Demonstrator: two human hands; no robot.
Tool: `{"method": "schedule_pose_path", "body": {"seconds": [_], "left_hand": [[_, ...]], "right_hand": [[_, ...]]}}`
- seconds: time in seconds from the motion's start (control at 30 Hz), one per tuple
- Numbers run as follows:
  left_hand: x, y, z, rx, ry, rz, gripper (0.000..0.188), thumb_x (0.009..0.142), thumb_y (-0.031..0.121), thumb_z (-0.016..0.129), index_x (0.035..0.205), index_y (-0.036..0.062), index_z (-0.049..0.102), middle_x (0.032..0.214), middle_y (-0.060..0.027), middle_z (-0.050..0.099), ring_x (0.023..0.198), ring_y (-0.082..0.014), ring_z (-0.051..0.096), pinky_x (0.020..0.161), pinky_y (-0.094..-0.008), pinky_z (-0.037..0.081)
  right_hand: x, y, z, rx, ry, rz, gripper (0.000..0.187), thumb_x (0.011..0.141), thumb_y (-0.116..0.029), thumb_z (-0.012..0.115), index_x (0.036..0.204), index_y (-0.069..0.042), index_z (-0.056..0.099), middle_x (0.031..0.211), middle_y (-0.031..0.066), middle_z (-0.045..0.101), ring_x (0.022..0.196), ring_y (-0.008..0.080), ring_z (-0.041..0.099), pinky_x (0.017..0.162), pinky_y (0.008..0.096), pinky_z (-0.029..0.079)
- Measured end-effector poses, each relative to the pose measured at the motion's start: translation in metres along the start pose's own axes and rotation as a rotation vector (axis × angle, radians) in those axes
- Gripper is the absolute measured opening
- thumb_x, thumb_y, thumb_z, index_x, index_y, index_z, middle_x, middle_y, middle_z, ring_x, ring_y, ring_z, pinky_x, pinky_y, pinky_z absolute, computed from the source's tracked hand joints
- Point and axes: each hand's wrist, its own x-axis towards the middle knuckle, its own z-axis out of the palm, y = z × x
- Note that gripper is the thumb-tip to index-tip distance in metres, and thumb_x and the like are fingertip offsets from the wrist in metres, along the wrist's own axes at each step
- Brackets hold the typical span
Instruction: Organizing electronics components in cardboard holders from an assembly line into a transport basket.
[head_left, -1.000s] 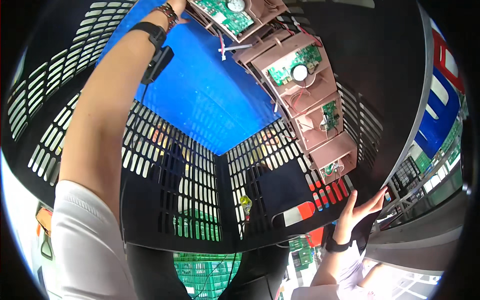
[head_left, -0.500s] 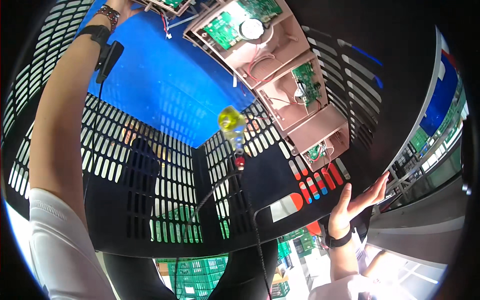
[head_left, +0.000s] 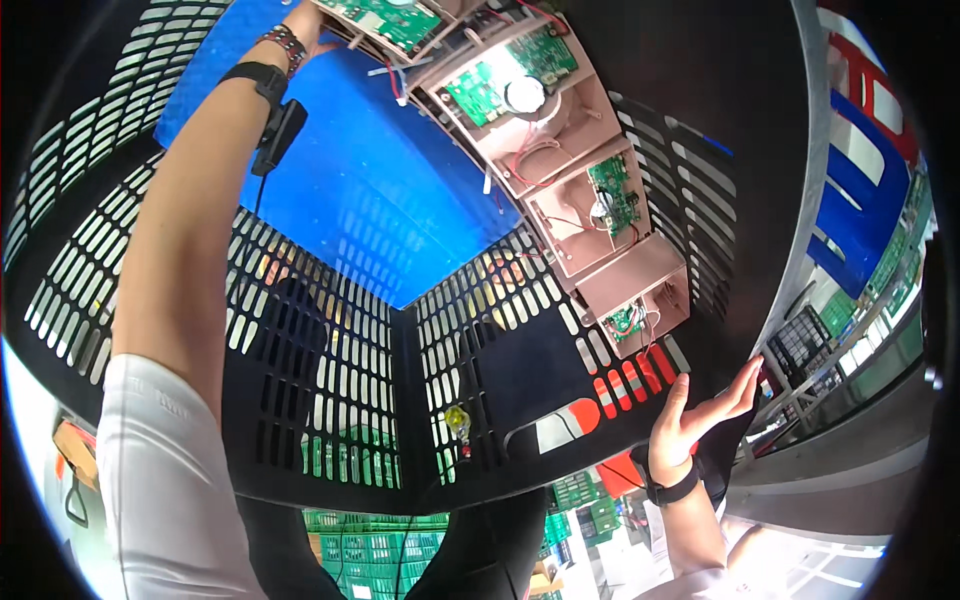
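"So what could go wrong with that far brown case [head_left: 385, 20]?"

"It sits over the blue sheet [head_left: 370, 180] at the far end of the black crate [head_left: 525, 375], and the loose wire [head_left: 398, 90] beside it could snag if pulled"

"And the fingers?"

"Left hand [head_left: 308, 30]: at the case's left edge, fingers mostly hidden, so I can't tell its grip; a weak one could let it slip. Right hand [head_left: 688, 428]: spread wide at the near right rim, clasping nothing I can see"
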Motion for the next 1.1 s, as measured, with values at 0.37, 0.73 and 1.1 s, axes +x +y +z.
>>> {"method": "schedule_pose_path", "body": {"seconds": [0.37, 0.73, 1.1], "left_hand": [[-0.022, 0.063, 0.048, -0.346, 0.264, -0.230, 0.047, 0.081, 0.046, 0.033, 0.108, 0.0102, 0.045, 0.115, -0.0081, 0.041, 0.106, -0.0199, 0.039, 0.080, -0.0438, 0.037], [-0.081, 0.011, 0.060, -0.178, 0.918, -0.130, 0.049, 0.082, 0.044, 0.030, 0.103, 0.0027, 0.047, 0.102, -0.0150, 0.050, 0.094, -0.0272, 0.047, 0.077, -0.0403, 0.037], [-0.465, 0.225, 0.259, -0.688, 0.000, -0.158, 0.017, 0.082, 0.016, 0.042, 0.091, 0.0028, 0.047, 0.070, -0.0031, 0.052, 0.060, -0.0105, 0.048, 0.053, -0.0198, 0.038]], "right_hand": [[-0.002, -0.001, 0.002, 0.003, 0.018, -0.016, 0.066, 0.072, -0.010, 0.052, 0.124, 0.003, 0.013, 0.125, 0.0216, 0.012, 0.116, 0.0324, 0.015, 0.096, 0.0414, 0.010], [0.000, 0.000, -0.003, -0.038, 0.051, -0.076, 0.067, 0.068, -0.008, 0.053, 0.123, 0.004, 0.016, 0.124, 0.0237, 0.016, 0.114, 0.0364, 0.019, 0.095, 0.0428, 0.016], [-0.053, -0.014, -0.068, -0.019, -0.017, -0.037, 0.053, 0.062, -0.007, 0.055, 0.110, 0.004, 0.034, 0.110, 0.0227, 0.037, 0.101, 0.0366, 0.037, 0.086, 0.0403, 0.030]]}}
